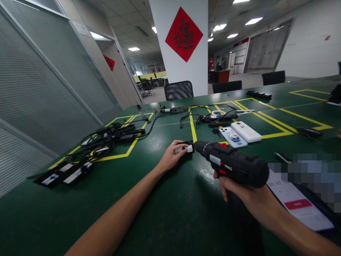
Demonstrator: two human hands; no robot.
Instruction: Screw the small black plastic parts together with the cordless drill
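Note:
My right hand (241, 193) grips the handle of a black cordless drill (231, 163) with red trim, held level above the green table (149, 213), its nose pointing left. The drill tip meets a small black part with a white label (185, 148) lying on the table. My left hand (172, 156) is closed around that part, fingers pinching its left end and holding it against the tabletop. A ring shows on one finger of the left hand.
Two phones (239, 134) lie just beyond the drill, and a lit tablet (299, 206) sits at the right. A tangle of black cables and adapters (106, 137) fills the yellow-taped zone on the left, with labelled black parts (65, 174) nearer. More cables and tools (213, 115) lie farther back.

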